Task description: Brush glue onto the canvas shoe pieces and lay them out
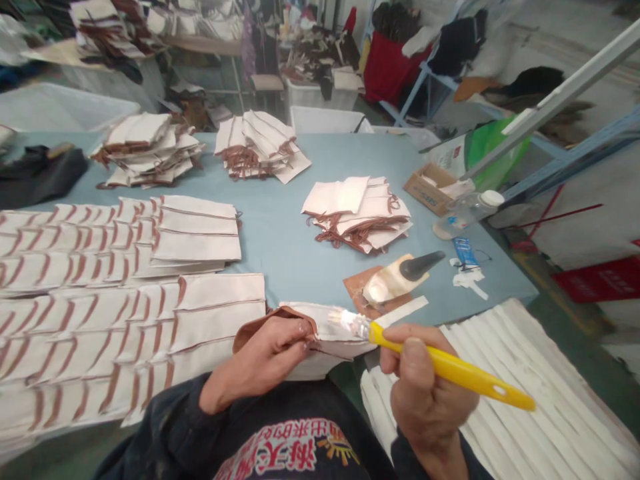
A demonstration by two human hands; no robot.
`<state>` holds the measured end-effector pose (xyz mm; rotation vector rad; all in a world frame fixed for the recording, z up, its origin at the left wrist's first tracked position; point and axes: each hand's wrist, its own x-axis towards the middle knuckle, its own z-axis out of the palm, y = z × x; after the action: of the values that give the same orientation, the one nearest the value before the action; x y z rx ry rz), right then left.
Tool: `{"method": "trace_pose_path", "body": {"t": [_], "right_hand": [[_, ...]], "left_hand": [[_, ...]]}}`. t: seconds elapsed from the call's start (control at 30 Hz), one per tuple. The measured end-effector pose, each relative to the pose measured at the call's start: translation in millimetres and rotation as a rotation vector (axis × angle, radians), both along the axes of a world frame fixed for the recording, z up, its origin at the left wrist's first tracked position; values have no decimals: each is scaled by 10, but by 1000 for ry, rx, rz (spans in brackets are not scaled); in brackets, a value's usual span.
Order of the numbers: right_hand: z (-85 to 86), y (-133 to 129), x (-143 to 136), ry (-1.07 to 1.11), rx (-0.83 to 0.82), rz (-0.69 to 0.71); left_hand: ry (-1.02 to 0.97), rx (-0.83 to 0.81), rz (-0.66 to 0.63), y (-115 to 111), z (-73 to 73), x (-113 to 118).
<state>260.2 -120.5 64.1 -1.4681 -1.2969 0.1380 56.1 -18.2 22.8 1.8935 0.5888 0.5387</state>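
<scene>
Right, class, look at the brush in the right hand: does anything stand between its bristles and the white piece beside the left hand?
Nothing visible does. The brush, in the right hand, has its bristles right at the white piece. The left hand pinches the brown flap off to the left.

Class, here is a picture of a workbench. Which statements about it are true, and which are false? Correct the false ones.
1. The right hand holds a yellow-handled brush. True.
2. The left hand lies flat, touching nothing. False: its fingers pinch a brown flap.
3. The bottle has a white lid. True.
4. The table has a bright red top. False: it is blue-green.
</scene>
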Motion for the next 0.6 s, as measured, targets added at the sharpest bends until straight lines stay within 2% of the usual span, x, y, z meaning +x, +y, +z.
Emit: {"method": "trace_pose_path", "body": {"t": [0.07,0.17,0.23,0.33,0.4,0.5,0.6], "right_hand": [[27,-60,-45,-108,8,24],[94,-61,-144,-236,79,131],[133,-34,-192,-257,122,186],[133,-16,-165,-237,174,189],[102,-29,-85,-194,193,159],[68,-45,18,-179,110,86],[75,-25,-9,-245,53,152]], "left_hand": [[-22,107,28,-18,14,20],[-65,234,39,-32,23,77],[-82,307,56,-30,22,121],[-123,398,107,-23,6,178],[-149,426,122,-20,-9,209],[-133,425,120,-14,-26,253],[-110,420,123,-4,-37,288]]}}
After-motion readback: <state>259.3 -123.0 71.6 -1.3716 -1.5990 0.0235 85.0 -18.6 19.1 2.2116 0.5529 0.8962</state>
